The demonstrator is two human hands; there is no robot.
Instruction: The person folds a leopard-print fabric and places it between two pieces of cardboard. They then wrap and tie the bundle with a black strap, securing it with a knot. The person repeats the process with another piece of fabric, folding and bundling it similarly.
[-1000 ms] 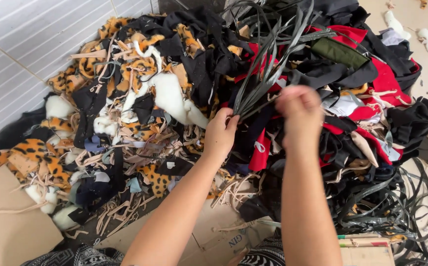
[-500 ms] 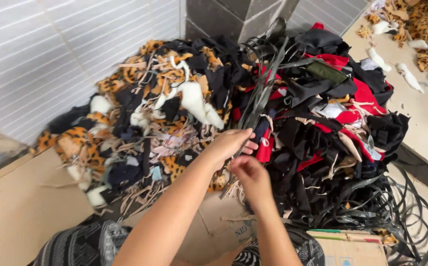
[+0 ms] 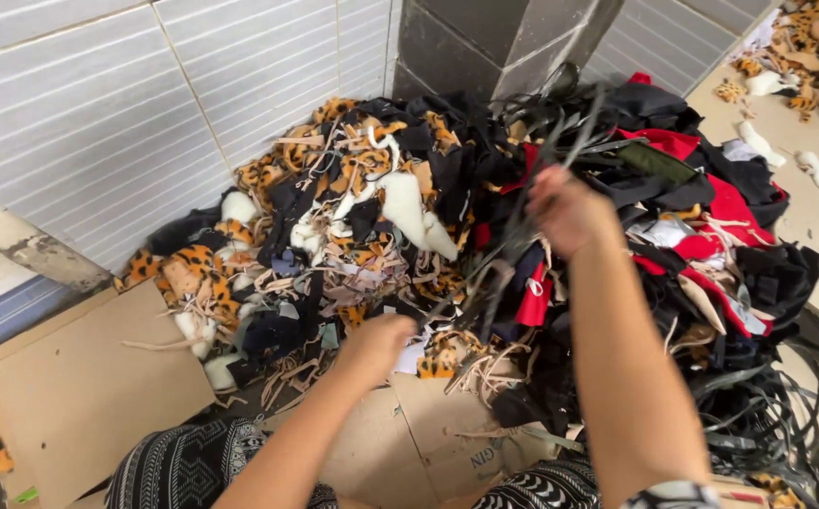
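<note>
1. Honestly, much of what I am handling is hard to read: my right hand (image 3: pixel 568 209) is blurred, and its fingers are turned away from the camera, so I see only the back of the fist.
2. My left hand (image 3: pixel 378 341) hides its own fingertips too; I cannot tell whether it pinches anything or just rests on the scraps below it.
3. My right forearm runs from the bottom edge steeply up, with the hand raised above the heap of fabric scraps (image 3: pixel 353 226), closed around a bundle of dark strips (image 3: pixel 532 160) that fan upward out of it and hang down below it.
4. My left arm reaches forward lower down, the hand curled at the near edge of the heap, just over leopard-print bits and pale strips.
5. The heap lies against the grey tiled wall (image 3: pixel 89 113), on flattened cardboard (image 3: pixel 79 396); more black straps (image 3: pixel 786 424) coil at the right edge, partly cut off.
6. Half a second ago both hands met low at the heap's front edge; now the right one has lifted well above the left, pulling the strips up with it.
</note>
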